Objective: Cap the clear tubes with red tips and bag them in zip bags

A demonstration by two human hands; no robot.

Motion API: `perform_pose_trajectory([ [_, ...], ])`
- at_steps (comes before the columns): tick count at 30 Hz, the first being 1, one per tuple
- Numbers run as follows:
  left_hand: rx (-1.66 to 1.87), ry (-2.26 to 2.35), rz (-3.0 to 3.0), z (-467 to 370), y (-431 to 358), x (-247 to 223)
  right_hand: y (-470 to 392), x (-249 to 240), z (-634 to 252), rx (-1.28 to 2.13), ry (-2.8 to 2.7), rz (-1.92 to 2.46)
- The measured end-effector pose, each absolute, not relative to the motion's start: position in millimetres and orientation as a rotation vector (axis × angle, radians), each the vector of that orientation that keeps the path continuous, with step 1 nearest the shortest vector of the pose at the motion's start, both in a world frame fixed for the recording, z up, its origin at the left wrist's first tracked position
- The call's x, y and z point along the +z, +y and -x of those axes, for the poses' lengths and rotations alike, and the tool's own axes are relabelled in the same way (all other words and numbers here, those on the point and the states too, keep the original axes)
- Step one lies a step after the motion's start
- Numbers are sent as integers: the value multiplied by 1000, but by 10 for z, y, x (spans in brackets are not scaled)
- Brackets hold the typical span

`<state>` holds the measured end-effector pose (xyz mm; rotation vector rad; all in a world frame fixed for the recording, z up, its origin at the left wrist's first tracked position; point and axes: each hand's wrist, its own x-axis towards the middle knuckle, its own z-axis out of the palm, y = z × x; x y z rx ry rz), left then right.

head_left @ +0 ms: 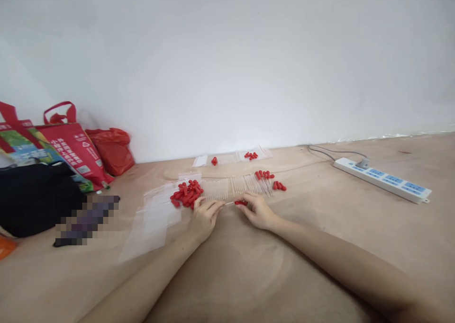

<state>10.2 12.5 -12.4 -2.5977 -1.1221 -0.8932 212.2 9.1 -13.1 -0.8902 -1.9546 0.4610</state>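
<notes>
In the head view my left hand (pixel 205 219) is closed on a thin clear dropper tube (pixel 230 203) that points to the right. My right hand (pixel 259 211) pinches a red rubber bulb (pixel 241 202) at the tube's right end; whether the tube sits inside it is too small to tell. Just beyond my left hand is a pile of red rubber bulbs (pixel 186 193) on clear plastic bags. A row of clear tubes (pixel 215 189) lies behind my hands. Further right, several tubes carry red bulbs (pixel 265 174), and a few more bulbs (pixel 279 186) lie beside them.
Flat clear bags (pixel 149 223) spread at the left. By the wall lies another bag with tubes and red bulbs (pixel 251 156). A white power strip (pixel 384 178) with a grey cord is on the right. Shopping bags (pixel 76 148), a red plastic bag (pixel 112 150) and black cloth (pixel 39 197) stand left.
</notes>
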Motion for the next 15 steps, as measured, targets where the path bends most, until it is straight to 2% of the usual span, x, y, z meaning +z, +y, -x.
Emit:
perform_pose_trajectory([
  [15,-871,-1000,2715,-115,127,-118,71,-158,-2156,496,-2006,873],
])
